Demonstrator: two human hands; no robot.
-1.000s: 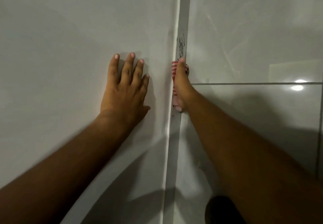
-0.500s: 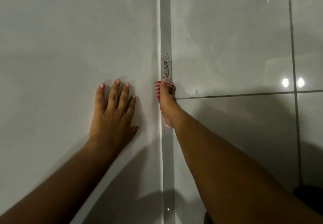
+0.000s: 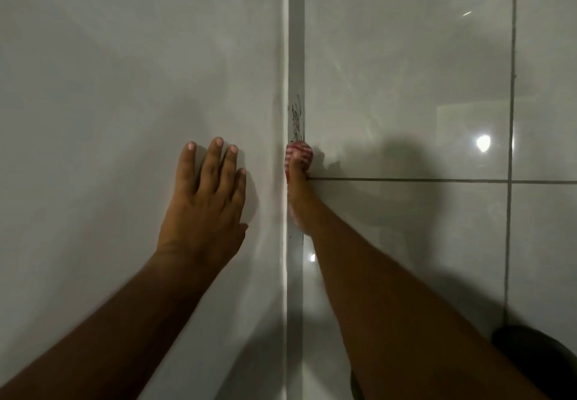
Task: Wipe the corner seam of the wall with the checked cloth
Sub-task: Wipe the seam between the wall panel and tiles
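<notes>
The right hand (image 3: pixel 298 193) presses a small red-and-white checked cloth (image 3: pixel 299 153) into the vertical grey corner seam (image 3: pixel 296 56) where two glossy pale tiled walls meet. Its grip is closed over the cloth, the fabric bunched around the fingertips so that only a rounded striped wad shows at the top of the hand; a sliver of cloth also shows along the hand's left edge, against the seam. Directly above the grip, a patch of dark scribbled marks (image 3: pixel 296 116) sits on the seam strip, just beyond the cloth. A few small dark specks dot the seam below the grip, near the wrist. Level with the grip to its right, a horizontal dark grout line (image 3: pixel 406 179) runs across the right-hand wall. To the left of the grip, the left hand (image 3: pixel 204 202) lies flat and open on the plain left-hand wall (image 3: pixel 109 102), fingers spread and pointing up, holding nothing, near the seam but not touching it.
</notes>
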